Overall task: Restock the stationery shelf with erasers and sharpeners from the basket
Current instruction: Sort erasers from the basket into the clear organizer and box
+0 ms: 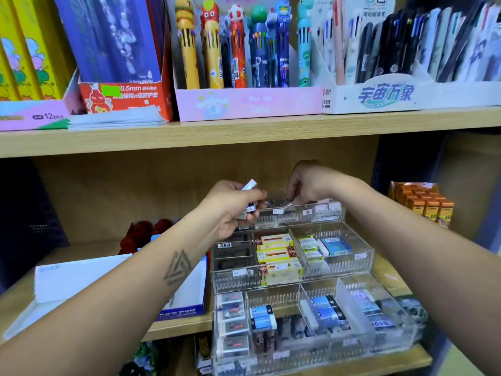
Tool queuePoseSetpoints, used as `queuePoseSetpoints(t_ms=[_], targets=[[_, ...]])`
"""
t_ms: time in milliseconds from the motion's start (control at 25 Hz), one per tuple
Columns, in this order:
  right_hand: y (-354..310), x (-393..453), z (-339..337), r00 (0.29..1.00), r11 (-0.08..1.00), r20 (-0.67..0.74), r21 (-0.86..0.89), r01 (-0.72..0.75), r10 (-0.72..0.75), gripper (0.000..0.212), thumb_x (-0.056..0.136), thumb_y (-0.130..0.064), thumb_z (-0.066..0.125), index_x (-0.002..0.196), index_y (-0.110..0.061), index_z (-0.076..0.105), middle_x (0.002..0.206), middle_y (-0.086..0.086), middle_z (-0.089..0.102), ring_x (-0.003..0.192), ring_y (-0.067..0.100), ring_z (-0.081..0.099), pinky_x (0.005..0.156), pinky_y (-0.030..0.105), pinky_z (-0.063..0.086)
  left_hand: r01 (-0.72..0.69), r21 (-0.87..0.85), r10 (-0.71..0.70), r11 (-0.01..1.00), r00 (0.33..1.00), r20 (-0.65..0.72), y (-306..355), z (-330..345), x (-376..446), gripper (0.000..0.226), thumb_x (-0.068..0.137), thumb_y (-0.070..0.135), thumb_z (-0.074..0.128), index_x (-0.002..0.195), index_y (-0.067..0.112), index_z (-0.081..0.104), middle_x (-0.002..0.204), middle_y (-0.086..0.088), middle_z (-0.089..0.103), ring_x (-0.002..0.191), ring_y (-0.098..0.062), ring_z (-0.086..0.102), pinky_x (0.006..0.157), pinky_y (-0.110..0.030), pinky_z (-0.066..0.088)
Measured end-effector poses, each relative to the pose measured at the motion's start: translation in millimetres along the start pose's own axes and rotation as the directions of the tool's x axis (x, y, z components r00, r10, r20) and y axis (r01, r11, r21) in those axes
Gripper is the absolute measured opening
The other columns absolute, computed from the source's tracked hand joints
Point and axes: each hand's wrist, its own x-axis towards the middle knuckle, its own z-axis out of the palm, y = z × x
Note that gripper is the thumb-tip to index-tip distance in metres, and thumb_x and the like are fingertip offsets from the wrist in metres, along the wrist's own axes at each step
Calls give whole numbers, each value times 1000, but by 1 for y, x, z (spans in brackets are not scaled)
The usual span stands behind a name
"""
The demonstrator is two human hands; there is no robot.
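A clear tiered organiser [360,256] stands on the lower shelf, its compartments filled with boxed erasers [276,255]. My left hand [230,207] grips several small erasers [249,185] just left of the top tier. My right hand [306,183] reaches over the top tier [311,213], fingers curled down and pinching a small item [287,204] at the tier's back. What that item is stays blurred. The basket is out of view.
A white and blue eraser carton [184,302] lies left of the organiser. Orange boxes [425,202] stand at the right. The upper shelf board [244,131] carries pen display boxes [244,101] close above my hands.
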Motion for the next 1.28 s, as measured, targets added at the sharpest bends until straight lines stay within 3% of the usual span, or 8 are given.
queuePoseSetpoints(t_ms=[200,440,520,600,680,920,1080,1280], targets=[[-3,8,7,1000,1000,14,-21,8,-7,10,80,-8,80,87,-14,79,86,-2,73,76,11,65,65,21,51,7,9,-7,1000,1000,6,-6,0,3,17,88,-1,68,99,-1,56,69,-18,61,46,-18,47,35,-16,33],[-8,1,14,997,999,56,4,-45,45,34,88,6,51,105,-10,76,105,8,74,93,22,68,80,32,59,45,43,-49,998,995,85,-9,-2,-4,21,88,-4,65,107,-6,56,71,-21,62,44,-17,46,33,-16,32],[-14,-13,13,998,984,-42,174,-41,49,39,87,7,52,108,-16,76,104,3,74,90,18,68,75,27,56,34,88,-44,996,992,117,-13,-3,-6,23,90,-3,64,111,-9,58,72,-19,63,45,-16,47,33,-17,32],[-21,-40,13,999,752,-1,658,25,-32,43,86,14,57,117,-12,71,105,7,74,90,19,69,80,29,58,12,163,-37,987,988,151,-15,-4,-11,13,91,-2,63,102,-8,62,72,-18,63,46,-16,47,34,-17,32],[-25,-64,16,982,504,40,861,61,-187,41,85,12,65,121,-6,67,109,15,74,93,19,70,88,31,58,-13,229,-27,973,985,170,-17,-5,-16,2,90,-3,63,90,-5,63,68,-16,63,45,-16,48,34,-17,32],[-24,-81,27,982,518,-152,835,186,-108,26,79,4,78,104,3,71,92,25,72,77,18,66,72,21,55,-34,279,-30,960,975,222,-15,-6,-32,21,83,-9,69,100,-2,60,62,-10,61,45,-16,53,36,-18,38],[-13,-87,27,979,557,-195,807,194,-60,36,72,7,82,105,-3,71,92,23,72,77,16,68,72,24,57,-4,104,-21,995,970,243,-11,-18,-37,21,90,-2,66,110,-8,62,87,-23,69,52,-17,53,37,-18,38],[-22,-89,26,962,699,-253,671,249,-101,39,73,3,83,108,-5,70,90,6,71,74,11,66,70,27,59,-20,51,9,998,975,220,-15,-17,-38,22,93,-5,60,114,-9,63,89,-24,68,50,-15,53,36,-18,36]])
